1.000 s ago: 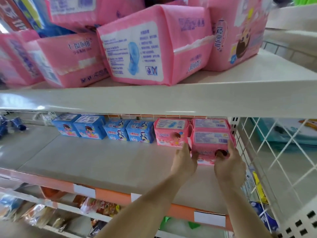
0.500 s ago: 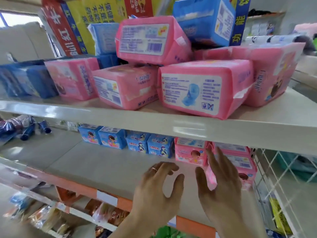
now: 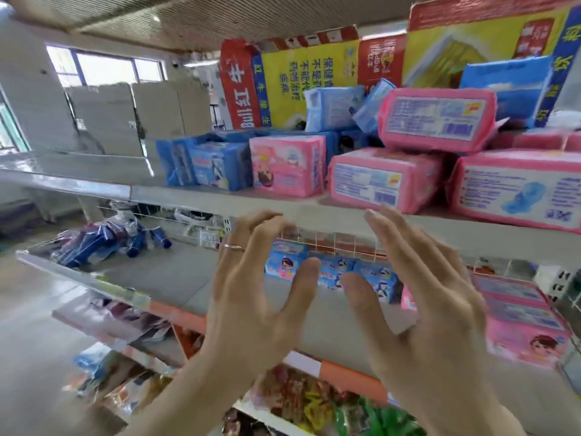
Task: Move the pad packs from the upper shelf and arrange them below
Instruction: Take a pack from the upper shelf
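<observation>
Pink pad pack lies lengthwise along the upper shelf edge, just above my right hand. My left hand is farther off below that edge. Both hands are spread and empty.

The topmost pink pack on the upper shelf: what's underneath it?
The topmost pink pack rests on a lower pink pack; anything deeper beneath is covered.

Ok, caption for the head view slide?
Open left hand and right hand hover empty below pink pad packs on the upper shelf.
</observation>
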`<state>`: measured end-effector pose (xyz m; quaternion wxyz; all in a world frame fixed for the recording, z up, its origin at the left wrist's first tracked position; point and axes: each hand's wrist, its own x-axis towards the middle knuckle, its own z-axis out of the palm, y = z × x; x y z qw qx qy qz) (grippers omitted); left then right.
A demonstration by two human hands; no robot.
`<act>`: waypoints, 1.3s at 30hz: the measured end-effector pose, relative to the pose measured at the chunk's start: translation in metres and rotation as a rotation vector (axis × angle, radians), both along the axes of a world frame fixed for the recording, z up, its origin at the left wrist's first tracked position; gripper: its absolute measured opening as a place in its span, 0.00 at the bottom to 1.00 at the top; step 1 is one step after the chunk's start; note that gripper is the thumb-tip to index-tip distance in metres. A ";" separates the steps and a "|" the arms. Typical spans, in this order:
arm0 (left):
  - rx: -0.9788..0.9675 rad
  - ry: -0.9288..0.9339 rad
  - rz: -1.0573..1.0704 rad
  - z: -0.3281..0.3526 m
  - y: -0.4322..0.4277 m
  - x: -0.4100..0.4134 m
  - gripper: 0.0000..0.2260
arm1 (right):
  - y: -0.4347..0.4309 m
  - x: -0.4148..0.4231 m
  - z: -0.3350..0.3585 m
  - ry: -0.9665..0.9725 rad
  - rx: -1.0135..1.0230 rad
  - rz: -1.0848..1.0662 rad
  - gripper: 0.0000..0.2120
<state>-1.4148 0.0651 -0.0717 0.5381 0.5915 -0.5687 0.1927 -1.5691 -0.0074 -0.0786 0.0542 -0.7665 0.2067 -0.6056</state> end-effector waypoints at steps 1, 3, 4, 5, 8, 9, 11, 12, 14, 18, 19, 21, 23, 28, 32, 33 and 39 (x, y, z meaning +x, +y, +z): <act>-0.001 -0.009 0.006 0.007 0.006 0.010 0.19 | 0.006 0.012 0.007 0.017 0.012 0.003 0.25; -0.023 -0.036 0.010 0.020 0.016 0.031 0.19 | 0.014 0.034 0.020 0.051 0.035 -0.007 0.28; -0.034 -0.053 0.013 0.027 0.020 0.041 0.19 | 0.017 0.044 0.027 0.064 0.038 -0.017 0.29; -0.041 -0.072 0.021 0.034 0.024 0.051 0.20 | 0.020 0.054 0.033 0.076 0.034 -0.028 0.30; -0.041 -0.119 0.061 0.051 0.036 0.080 0.22 | 0.028 0.077 0.050 0.107 0.021 -0.071 0.31; -0.035 -0.124 0.075 0.056 0.039 0.088 0.23 | 0.030 0.084 0.055 0.123 0.031 -0.092 0.32; -0.017 -0.121 0.095 0.064 0.044 0.102 0.24 | 0.035 0.094 0.063 0.158 0.040 -0.136 0.32; -0.009 -0.122 0.098 0.066 0.047 0.108 0.25 | 0.038 0.098 0.066 0.176 0.042 -0.154 0.32; 0.002 -0.133 0.096 0.071 0.051 0.116 0.27 | 0.043 0.105 0.072 0.210 0.058 -0.177 0.33; 0.002 -0.140 0.110 0.075 0.055 0.128 0.27 | 0.052 0.115 0.080 0.234 0.089 -0.174 0.33; 0.005 -0.137 0.113 0.076 0.056 0.131 0.28 | 0.053 0.117 0.082 0.242 0.088 -0.175 0.33; 0.012 -0.129 0.121 0.077 0.054 0.133 0.28 | 0.052 0.117 0.086 0.253 0.083 -0.172 0.33; 0.024 -0.128 0.143 0.080 0.051 0.134 0.29 | 0.048 0.115 0.091 0.256 0.074 -0.165 0.33; 0.072 -0.108 0.215 0.088 0.038 0.127 0.31 | 0.031 0.110 0.110 0.272 0.079 -0.144 0.33; 0.104 -0.125 0.260 0.093 0.026 0.125 0.31 | 0.014 0.109 0.123 0.308 0.086 -0.137 0.33; 0.112 -0.123 0.265 0.094 0.023 0.126 0.32 | 0.010 0.109 0.125 0.310 0.085 -0.135 0.33; 0.135 -0.131 0.289 0.087 0.009 0.134 0.31 | -0.010 0.113 0.126 0.329 0.102 -0.127 0.35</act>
